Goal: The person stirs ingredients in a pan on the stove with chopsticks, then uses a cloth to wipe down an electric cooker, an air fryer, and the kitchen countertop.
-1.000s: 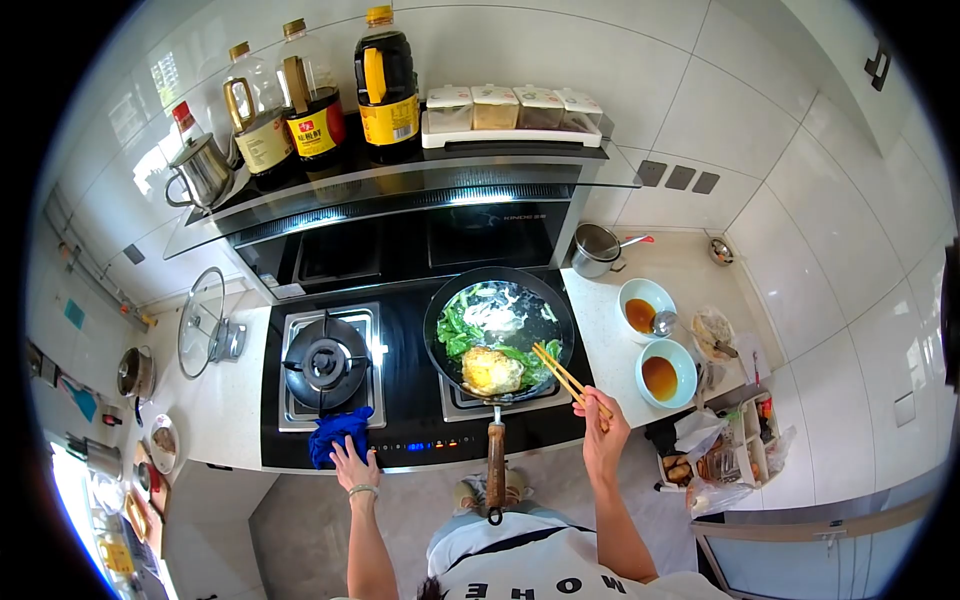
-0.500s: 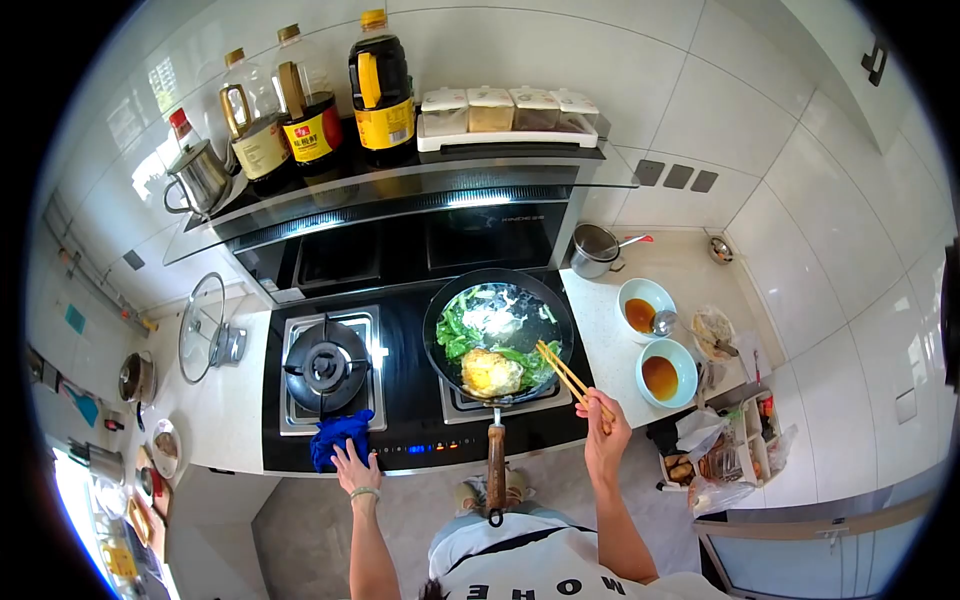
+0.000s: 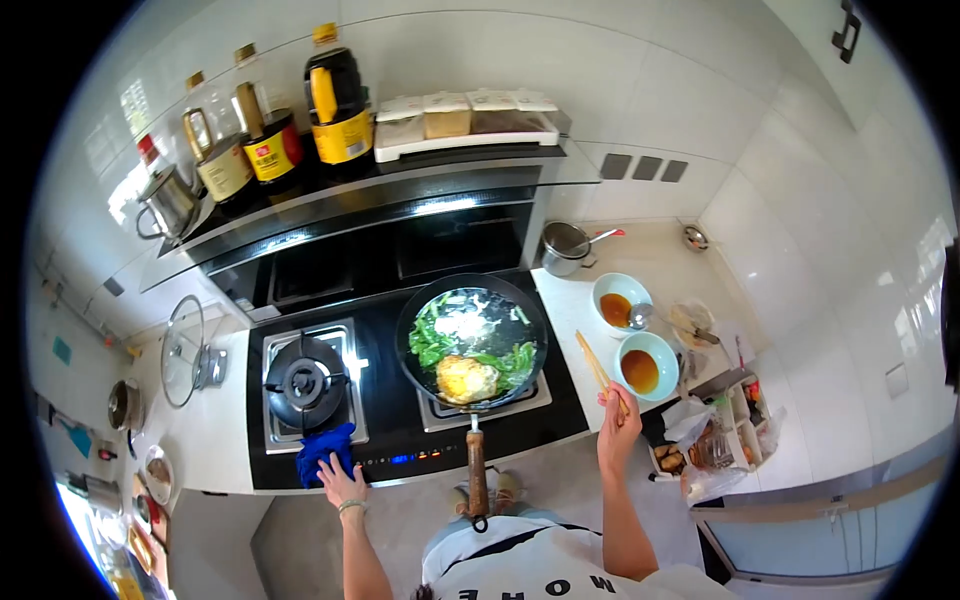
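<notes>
In the head view my right hand (image 3: 619, 428) grips a pair of wooden chopsticks (image 3: 590, 360), their tips above the counter just left of the bowls. My left hand (image 3: 342, 482) lies with fingers spread on a crumpled blue cloth (image 3: 323, 452) at the stove's front edge. A dark frying pan (image 3: 538, 318) sits on the right burner, its wooden handle (image 3: 477, 475) pointing towards me. Inside the pan, a browned fried egg (image 3: 466, 380) lies near the handle, with green leaves (image 3: 430, 335) around the sides and bubbling liquid in the middle.
Two pale blue bowls (image 3: 650, 398) of brown sauce stand right of the stove, a ladle (image 3: 641, 316) beside them. Behind is a small pot (image 3: 566, 250). The left burner (image 3: 306, 382) has a pan support. Bottles (image 3: 340, 110) and a seasoning box (image 3: 466, 135) line the shelf.
My right hand has drawn the chopsticks out of the pan and moved them right, towards the bowls. The view has shifted slightly. My left hand stays on the cloth.
</notes>
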Motion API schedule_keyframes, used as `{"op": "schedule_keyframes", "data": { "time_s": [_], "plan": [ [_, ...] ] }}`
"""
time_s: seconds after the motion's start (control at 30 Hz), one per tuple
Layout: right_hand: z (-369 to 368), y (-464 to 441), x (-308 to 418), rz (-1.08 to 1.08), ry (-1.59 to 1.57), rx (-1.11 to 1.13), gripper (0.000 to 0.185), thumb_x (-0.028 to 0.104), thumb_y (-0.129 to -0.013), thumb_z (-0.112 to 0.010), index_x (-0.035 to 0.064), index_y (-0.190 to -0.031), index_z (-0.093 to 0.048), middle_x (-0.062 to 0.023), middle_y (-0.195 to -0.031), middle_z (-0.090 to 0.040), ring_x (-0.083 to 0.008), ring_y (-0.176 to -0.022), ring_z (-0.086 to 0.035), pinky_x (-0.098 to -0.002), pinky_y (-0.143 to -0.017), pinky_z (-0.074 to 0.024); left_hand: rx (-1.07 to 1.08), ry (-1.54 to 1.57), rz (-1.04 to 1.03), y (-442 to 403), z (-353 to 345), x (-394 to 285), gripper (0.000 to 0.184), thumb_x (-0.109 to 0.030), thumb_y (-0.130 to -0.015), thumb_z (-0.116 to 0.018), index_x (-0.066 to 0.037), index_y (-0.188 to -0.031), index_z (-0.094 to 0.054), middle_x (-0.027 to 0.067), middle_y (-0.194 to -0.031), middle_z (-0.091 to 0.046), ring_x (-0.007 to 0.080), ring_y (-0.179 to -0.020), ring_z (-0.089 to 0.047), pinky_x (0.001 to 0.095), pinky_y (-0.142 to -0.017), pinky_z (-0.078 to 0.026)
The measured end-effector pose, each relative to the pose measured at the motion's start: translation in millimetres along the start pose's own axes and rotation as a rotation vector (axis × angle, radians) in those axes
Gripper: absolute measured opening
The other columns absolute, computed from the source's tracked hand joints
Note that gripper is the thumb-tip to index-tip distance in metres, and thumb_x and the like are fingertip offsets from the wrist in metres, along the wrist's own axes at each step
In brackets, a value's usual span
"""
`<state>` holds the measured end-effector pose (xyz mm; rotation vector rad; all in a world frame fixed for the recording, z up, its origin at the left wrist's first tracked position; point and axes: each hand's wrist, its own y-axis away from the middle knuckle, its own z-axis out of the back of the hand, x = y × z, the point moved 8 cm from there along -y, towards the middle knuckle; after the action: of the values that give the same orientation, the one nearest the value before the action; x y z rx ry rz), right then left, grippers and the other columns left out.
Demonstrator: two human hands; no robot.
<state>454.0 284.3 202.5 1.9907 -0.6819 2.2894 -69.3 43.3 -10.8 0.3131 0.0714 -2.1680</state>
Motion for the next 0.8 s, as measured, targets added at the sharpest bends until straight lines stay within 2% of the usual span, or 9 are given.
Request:
{"op": "schedule_keyframes", "data": {
  "time_s": [0.13, 0.2, 0.23, 0.27, 0.33, 0.37, 0.4, 0.47, 0.8],
  "plan": [
    [40, -26, -41, 0.125, 0.124, -0.140, 0.017, 0.006, -0.099, -0.056, -0.0055, -0.110, -0.063, -0.0144, -0.103, -0.064, -0.0204, -0.087, -0.066, -0.0296, -0.076, -0.0540, 0.023, -0.005, 0.008, -1, 0, -1, 0.075, -0.038, -0.087, -0.068, -0.017, -0.150, -0.035, 0.0228, -0.157, -0.028, 0.0491, -0.140, -0.031, 0.0564, -0.106, -0.039],
    [60, -34, -55, 0.202, 0.366, -0.169, 0.022, 0.008, -0.100, -0.054, -0.0051, -0.116, -0.062, -0.0146, -0.107, -0.063, -0.0204, -0.092, -0.066, -0.0313, -0.081, -0.0544, 0.037, -0.011, 0.009, 1, 0, -1, 0.075, -0.038, -0.087, -0.067, -0.017, -0.150, -0.035, 0.0226, -0.157, -0.028, 0.0489, -0.140, -0.031, 0.0561, -0.106, -0.039],
    [66, -39, -57, 0.221, 0.475, -0.174, 0.021, 0.006, -0.098, -0.055, -0.0035, -0.116, -0.062, -0.0172, -0.109, -0.062, -0.0262, -0.096, -0.065, -0.0329, -0.081, -0.0533, 0.047, -0.015, 0.017, 2, 0, -1, 0.074, -0.039, -0.088, -0.067, -0.017, -0.151, -0.034, 0.0223, -0.157, -0.028, 0.0486, -0.141, -0.030, 0.0558, -0.107, -0.039],
    [69, -42, -62, 0.220, 0.470, -0.173, 0.021, 0.006, -0.098, -0.055, -0.0035, -0.116, -0.062, -0.0172, -0.109, -0.062, -0.0262, -0.096, -0.065, -0.0329, -0.081, -0.0533, 0.043, -0.018, 0.019, 1, 1, -2, 0.074, -0.039, -0.088, -0.067, -0.017, -0.151, -0.034, 0.0223, -0.157, -0.028, 0.0486, -0.141, -0.030, 0.0558, -0.107, -0.039],
    [72, -48, -83, 0.149, 0.549, -0.122, 0.022, 0.004, -0.098, -0.054, -0.0006, -0.118, -0.062, -0.0176, -0.114, -0.059, -0.0318, -0.099, -0.063, -0.0349, -0.082, -0.0521, 0.052, -0.026, 0.032, 0, 3, -4, 0.075, -0.039, -0.088, -0.067, -0.016, -0.151, -0.034, 0.0226, -0.157, -0.027, 0.0487, -0.140, -0.031, 0.0547, -0.107, -0.040],
    [75, -51, -104, 0.198, 0.562, -0.085, 0.028, -0.002, -0.094, -0.055, 0.0031, -0.122, -0.059, -0.0184, -0.119, -0.055, -0.0342, -0.100, -0.060, -0.0384, -0.083, -0.0492, 0.048, -0.031, 0.041, 0, 5, -2, 0.075, -0.039, -0.088, -0.067, -0.016, -0.151, -0.034, 0.0226, -0.157, -0.027, 0.0487, -0.140, -0.031, 0.0547, -0.107, -0.040],
    [78, -51, -111, 0.196, 0.558, -0.076, 0.028, -0.002, -0.094, -0.055, 0.0031, -0.122, -0.059, -0.0184, -0.119, -0.055, -0.0342, -0.100, -0.060, -0.0384, -0.083, -0.0492, 0.044, -0.028, 0.031, 0, 5, -3, 0.075, -0.039, -0.088, -0.067, -0.016, -0.151, -0.034, 0.0226, -0.157, -0.027, 0.0487, -0.140, -0.031, 0.0546, -0.107, -0.040],
    [80, -51, -115, 0.342, 0.705, -0.042, 0.032, -0.003, -0.093, -0.056, 0.0031, -0.124, -0.058, -0.0195, -0.120, -0.054, -0.0375, -0.108, -0.057, -0.0422, -0.091, -0.0466, 0.041, -0.023, 0.019, 1, 4, -4, 0.075, -0.040, -0.088, -0.067, -0.016, -0.151, -0.034, 0.0225, -0.157, -0.027, 0.0487, -0.140, -0.031, 0.0545, -0.106, -0.040],
    [75, -62, -154, 0.377, 0.932, 0.127, 0.037, 0.000, -0.090, -0.060, 0.0010, -0.127, -0.056, -0.0225, -0.129, -0.050, -0.0404, -0.116, -0.053, -0.0447, -0.099, -0.0446, 0.055, -0.018, 0.044, 0, 2, -3, 0.075, -0.040, -0.088, -0.066, -0.016, -0.151, -0.033, 0.0229, -0.157, -0.027, 0.0487, -0.140, -0.031, 0.0547, -0.108, -0.039]
  ]
}}
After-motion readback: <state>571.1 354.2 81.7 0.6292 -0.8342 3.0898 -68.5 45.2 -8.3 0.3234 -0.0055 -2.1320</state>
